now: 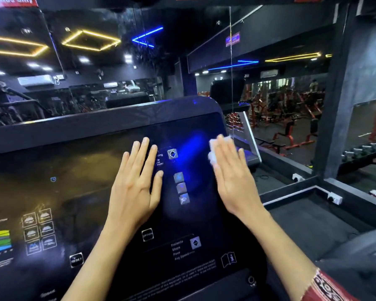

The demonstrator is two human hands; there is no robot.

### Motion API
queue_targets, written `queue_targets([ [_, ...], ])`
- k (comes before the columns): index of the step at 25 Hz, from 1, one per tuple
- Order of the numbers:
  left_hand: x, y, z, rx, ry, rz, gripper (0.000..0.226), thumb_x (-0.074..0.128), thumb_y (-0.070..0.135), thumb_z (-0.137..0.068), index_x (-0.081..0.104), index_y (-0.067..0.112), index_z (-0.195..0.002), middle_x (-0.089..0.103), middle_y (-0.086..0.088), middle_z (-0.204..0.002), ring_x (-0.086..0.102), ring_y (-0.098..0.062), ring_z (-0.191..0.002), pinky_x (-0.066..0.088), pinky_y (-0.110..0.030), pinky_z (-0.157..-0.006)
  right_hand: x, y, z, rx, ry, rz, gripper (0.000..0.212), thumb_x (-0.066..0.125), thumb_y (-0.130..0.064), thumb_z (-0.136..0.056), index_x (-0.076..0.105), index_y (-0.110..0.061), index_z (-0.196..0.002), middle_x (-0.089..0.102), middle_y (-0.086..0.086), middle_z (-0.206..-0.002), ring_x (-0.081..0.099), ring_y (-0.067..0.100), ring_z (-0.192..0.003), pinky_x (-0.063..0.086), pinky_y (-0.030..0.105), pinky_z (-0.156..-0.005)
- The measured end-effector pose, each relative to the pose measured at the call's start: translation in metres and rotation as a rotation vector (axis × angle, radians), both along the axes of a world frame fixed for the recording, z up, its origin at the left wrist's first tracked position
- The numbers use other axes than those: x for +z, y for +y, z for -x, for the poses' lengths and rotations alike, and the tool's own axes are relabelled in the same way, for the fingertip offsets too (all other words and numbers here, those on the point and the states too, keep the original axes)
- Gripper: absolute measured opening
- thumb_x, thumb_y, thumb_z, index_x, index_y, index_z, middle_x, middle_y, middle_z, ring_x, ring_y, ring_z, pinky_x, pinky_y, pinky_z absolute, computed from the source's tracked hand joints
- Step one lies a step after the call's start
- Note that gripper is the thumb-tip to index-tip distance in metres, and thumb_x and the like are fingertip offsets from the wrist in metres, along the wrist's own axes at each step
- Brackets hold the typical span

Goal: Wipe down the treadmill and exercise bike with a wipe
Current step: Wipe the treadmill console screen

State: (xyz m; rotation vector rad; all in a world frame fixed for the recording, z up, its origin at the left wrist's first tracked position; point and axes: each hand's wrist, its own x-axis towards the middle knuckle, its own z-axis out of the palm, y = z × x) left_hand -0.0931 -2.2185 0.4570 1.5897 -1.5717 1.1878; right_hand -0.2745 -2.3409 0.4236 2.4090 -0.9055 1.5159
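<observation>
**Black glass console, two flat hands, one wipe**

Black and glossy, the single treadmill console [85, 170] fills the lower left and middle of the view, tilted up toward the person. Behind its top edge stands a mirror wall [95, 61] reflecting yellow and blue ceiling lights and red gym frames.

Two hands lie on the console. The left hand [137, 185] rests palm down near the middle of the panel, fingers straight and slightly spread, grasping nothing. The right hand [232, 177] lies palm down close to the console's right edge, below its upper right corner, fingers straight and together. It is not clenched; it presses flat on the one white wipe [213, 157].

The wipe sits under the right palm and fingers, against the panel. Its white shows along the thumb side of the hand and past the fingertips, while the rest is hidden by the hand. One red patterned sleeve [326, 287] shows on the right forearm at the bottom right corner.

Between the two hands runs a column of three small silver keys [181, 187]. There are two diamond keys [172, 153], one above that column and one lower down beside a short list of printed words. Toward the console's lower left corner are six program icons [39, 230] in two columns of three. Two white wall sockets [334, 198] sit on the ledge to the right of the treadmill.
</observation>
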Motion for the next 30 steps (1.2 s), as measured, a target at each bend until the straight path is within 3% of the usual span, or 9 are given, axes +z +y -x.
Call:
queue_targets([
  [3, -0.013, 0.009, 0.005, 0.002, 0.021, -0.02, 0.05, 0.041, 0.024, -0.094, 0.047, -0.002, -0.136, 0.037, -0.019, -0.147, 0.032, -0.032, -0.137, 0.018, -0.039, -0.114, 0.013, 0.013, -0.028, 0.016, -0.1, -0.157, 0.051, 0.023, -0.023, -0.101, 0.027, -0.004, -0.149, 0.02, 0.011, -0.157, 0.011, 0.026, -0.146, 0.002, 0.037, -0.118],
  [6, -0.023, 0.016, 0.007, -0.003, 0.041, -0.035, 0.051, 0.041, 0.024, -0.094, 0.045, -0.002, -0.138, 0.036, -0.018, -0.148, 0.029, -0.031, -0.139, 0.016, -0.038, -0.115, -0.027, 0.046, -0.023, 0.25, 0.243, 0.133, 0.05, 0.035, -0.018, -0.099, 0.029, -0.008, -0.148, 0.026, 0.006, -0.155, 0.018, 0.022, -0.146, 0.008, 0.034, -0.119],
  [8, -0.03, 0.02, 0.008, -0.011, 0.059, -0.04, 0.051, 0.042, 0.024, -0.094, 0.044, -0.001, -0.139, 0.035, -0.018, -0.149, 0.028, -0.03, -0.139, 0.014, -0.036, -0.116, -0.042, 0.039, 0.006, 0.206, 0.318, 0.214, 0.049, 0.034, -0.019, -0.099, 0.031, -0.01, -0.147, 0.03, 0.004, -0.154, 0.022, 0.019, -0.145, 0.011, 0.034, -0.118],
  [11, -0.036, 0.023, 0.012, 0.0, 0.07, -0.034, 0.051, 0.041, 0.023, -0.094, 0.044, -0.002, -0.138, 0.035, -0.018, -0.148, 0.028, -0.031, -0.139, 0.014, -0.036, -0.116, -0.024, 0.011, 0.016, -0.033, -0.018, -0.106, 0.05, 0.024, -0.022, -0.101, 0.029, -0.006, -0.148, 0.026, 0.011, -0.155, 0.018, 0.026, -0.145, -0.001, 0.029, -0.117],
  [13, -0.038, 0.022, 0.014, 0.006, 0.081, -0.025, 0.051, 0.041, 0.023, -0.094, 0.045, -0.003, -0.138, 0.036, -0.019, -0.148, 0.027, -0.031, -0.139, 0.013, -0.036, -0.116, -0.011, 0.017, -0.004, -0.035, -0.09, -0.189, 0.05, 0.025, -0.02, -0.101, 0.026, -0.003, -0.148, 0.02, 0.013, -0.156, 0.013, 0.028, -0.145, -0.007, 0.027, -0.117],
  [18, -0.045, 0.026, 0.017, -0.005, 0.091, -0.049, 0.052, 0.041, 0.023, -0.093, 0.044, -0.004, -0.138, 0.035, -0.02, -0.148, 0.026, -0.031, -0.14, 0.013, -0.036, -0.116, -0.069, 0.06, 0.01, 0.252, 0.361, 0.206, 0.049, 0.037, -0.018, -0.099, 0.031, -0.01, -0.147, 0.029, 0.003, -0.154, 0.022, 0.019, -0.145, 0.014, 0.035, -0.118],
  [24, -0.063, 0.035, 0.028, -0.016, 0.136, -0.085, 0.052, 0.041, 0.022, -0.093, 0.043, -0.003, -0.139, 0.032, -0.019, -0.15, 0.024, -0.031, -0.141, 0.01, -0.034, -0.117, -0.052, 0.047, 0.001, -0.043, -0.113, -0.259, 0.054, 0.008, -0.034, -0.105, 0.018, -0.005, -0.149, 0.017, 0.011, -0.158, 0.007, 0.023, -0.147, 0.0, 0.034, -0.119],
  [28, -0.08, 0.043, 0.037, -0.023, 0.138, -0.105, 0.052, 0.042, 0.022, -0.093, 0.043, -0.003, -0.138, 0.033, -0.02, -0.149, 0.024, -0.03, -0.14, 0.011, -0.035, -0.117, -0.101, 0.089, 0.005, 0.242, 0.304, 0.067, 0.048, 0.028, -0.023, -0.103, 0.024, -0.009, -0.149, 0.025, 0.004, -0.156, 0.016, 0.019, -0.147, 0.013, 0.036, -0.119],
  [30, -0.091, 0.049, 0.041, -0.02, 0.149, -0.114, 0.052, 0.043, 0.022, -0.093, 0.043, -0.002, -0.139, 0.033, -0.019, -0.149, 0.025, -0.03, -0.14, 0.011, -0.036, -0.117, -0.118, 0.076, 0.038, 0.184, 0.369, 0.143, 0.047, 0.026, -0.024, -0.104, 0.023, -0.014, -0.15, 0.028, 0.002, -0.155, 0.018, 0.016, -0.146, 0.015, 0.036, -0.118],
])
